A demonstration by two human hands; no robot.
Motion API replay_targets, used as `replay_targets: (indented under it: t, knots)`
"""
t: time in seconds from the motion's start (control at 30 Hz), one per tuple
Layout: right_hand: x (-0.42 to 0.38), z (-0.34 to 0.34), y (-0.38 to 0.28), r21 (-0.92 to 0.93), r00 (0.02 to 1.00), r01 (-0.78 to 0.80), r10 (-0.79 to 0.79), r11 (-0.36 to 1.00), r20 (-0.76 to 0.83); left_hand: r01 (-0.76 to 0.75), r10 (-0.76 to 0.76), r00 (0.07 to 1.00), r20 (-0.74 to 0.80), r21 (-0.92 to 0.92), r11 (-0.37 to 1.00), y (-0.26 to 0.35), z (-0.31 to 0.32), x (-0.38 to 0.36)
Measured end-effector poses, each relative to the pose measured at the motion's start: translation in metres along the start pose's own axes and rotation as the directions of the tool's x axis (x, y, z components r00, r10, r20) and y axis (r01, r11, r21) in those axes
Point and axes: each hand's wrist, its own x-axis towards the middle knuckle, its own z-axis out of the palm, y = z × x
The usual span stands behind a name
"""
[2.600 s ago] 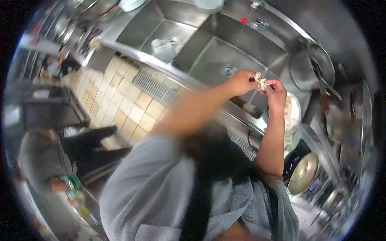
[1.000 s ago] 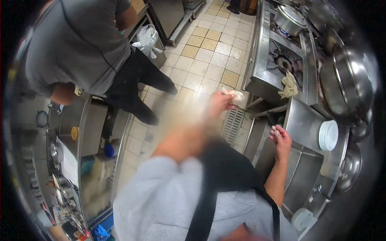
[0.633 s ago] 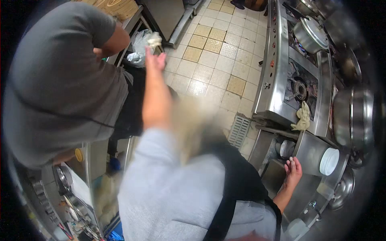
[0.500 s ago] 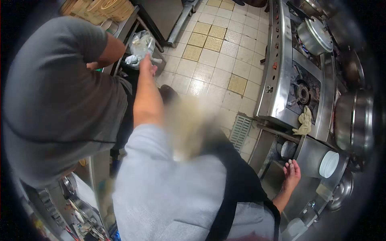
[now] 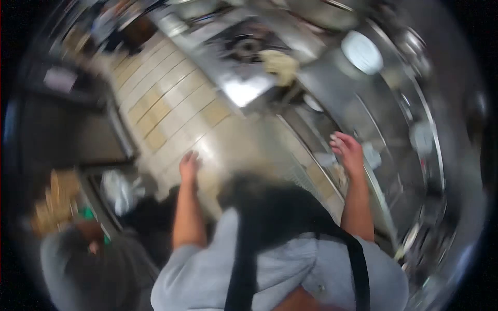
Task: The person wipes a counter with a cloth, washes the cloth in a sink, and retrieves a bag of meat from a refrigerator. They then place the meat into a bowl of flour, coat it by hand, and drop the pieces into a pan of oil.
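Both of my arms reach forward above the floor, and the view is smeared by motion. My left hand (image 5: pixel 189 165) hangs over the tiles with its fingers loosely bent and slightly apart; nothing shows in it. Beside the steel sink counter, my right hand (image 5: pixel 347 150) is raised with its fingers half curled and apart, holding nothing that I can see. The closest thing to it is the counter's edge (image 5: pixel 369 179). To the left of my left hand is a bin lined with a clear plastic bag (image 5: pixel 118 192).
A stove (image 5: pixel 244 49) stands ahead, with a pale cloth (image 5: pixel 280 66) on its corner. A white round container (image 5: pixel 361 52) sits on the steel counter. Another person in a dark shirt (image 5: pixel 98 272) is at lower left, near stacked bamboo steamers (image 5: pixel 57 202). Tiled floor (image 5: pixel 171 111) runs between.
My view has swung right, so the stove and counter now lie ahead. My left hand has come away from the bagged bin. My right hand is now farther forward beside the counter.
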Motion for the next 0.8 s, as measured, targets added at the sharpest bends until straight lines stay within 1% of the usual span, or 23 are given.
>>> replay_targets:
  t: [0.03,0.07,0.13,0.17,0.2,0.23,0.27,0.3,0.33,0.4,0.43,0.47,0.5,0.57,0.6,0.67,0.7,0.77,0.8]
  knots:
    - [-0.015,-0.021,0.010,0.026,0.999,-0.008,0.009,1.000,-0.046,-0.025,0.025,0.995,0.097,-0.004,1.000,0.006,0.027,-0.008]
    - [-0.031,-0.048,0.023,0.052,0.989,-0.014,0.021,0.999,-0.146,-0.025,0.022,0.984,0.177,0.015,1.000,0.022,0.066,-0.029]
    - [-0.063,-0.092,0.052,0.170,0.977,0.008,0.028,0.985,-0.213,-0.056,0.032,0.938,0.346,0.060,0.997,0.027,0.126,-0.048]
    - [-0.080,-0.116,0.064,0.165,0.959,0.009,0.038,0.986,-0.282,-0.073,0.034,0.921,0.389,0.084,0.994,0.029,0.158,-0.058]
    - [-0.100,-0.137,0.074,0.185,0.946,0.019,0.042,0.983,-0.321,-0.117,0.054,0.878,0.476,0.104,0.988,0.032,0.191,-0.069]
    - [-0.122,-0.158,0.085,0.185,0.913,0.002,0.073,0.983,-0.400,-0.156,0.067,0.830,0.553,0.116,0.981,0.033,0.222,-0.085]
    - [-0.143,-0.177,0.095,0.186,0.875,-0.013,0.101,0.982,-0.474,-0.169,0.066,0.815,0.576,0.127,0.977,0.033,0.254,-0.100]
    - [-0.164,-0.192,0.107,0.234,0.832,-0.002,0.132,0.972,-0.539,-0.217,0.090,0.744,0.662,0.112,0.970,0.036,0.286,-0.118]
    - [-0.184,-0.204,0.119,0.240,0.819,0.009,0.131,0.971,-0.558,-0.259,0.111,0.665,0.739,0.088,0.962,0.036,0.316,-0.135]
    - [-0.221,-0.230,0.141,0.327,0.706,0.002,0.231,0.945,-0.669,-0.298,0.078,0.590,0.804,0.127,0.946,0.037,0.382,-0.172]
    - [-0.239,-0.238,0.155,0.332,0.696,0.007,0.234,0.943,-0.679,-0.308,0.077,0.538,0.839,0.111,0.945,0.036,0.410,-0.189]
    - [-0.252,-0.245,0.169,0.369,0.662,0.070,0.233,0.927,-0.712,-0.318,0.081,0.484,0.871,0.089,0.944,0.036,0.438,-0.205]
    - [-0.263,-0.250,0.179,0.402,0.626,0.136,0.236,0.906,-0.743,-0.323,0.080,0.473,0.878,0.088,0.942,0.038,0.465,-0.217]
    - [-0.277,-0.253,0.190,0.430,0.592,0.151,0.266,0.890,-0.760,-0.329,0.011,0.363,0.932,0.117,0.937,0.040,0.515,-0.234]
    - [-0.283,-0.254,0.194,0.457,0.567,0.160,0.298,0.875,-0.768,-0.334,0.006,0.352,0.936,0.120,0.935,0.038,0.539,-0.238]
    - [-0.289,-0.249,0.194,0.472,0.526,0.201,0.312,0.858,-0.791,-0.320,-0.020,0.259,0.966,0.106,0.942,0.036,0.590,-0.240]
    - [-0.292,-0.248,0.195,0.471,0.507,0.206,0.318,0.858,-0.801,-0.320,-0.029,0.247,0.969,0.110,0.941,0.036,0.615,-0.241]
    - [-0.294,-0.245,0.191,0.477,0.479,0.216,0.334,0.852,-0.812,-0.363,-0.043,0.268,0.962,0.143,0.921,0.035,0.666,-0.243]
    - [-0.295,-0.245,0.187,0.474,0.466,0.219,0.335,0.853,-0.819,-0.361,-0.050,0.256,0.965,0.143,0.921,0.034,0.689,-0.241]
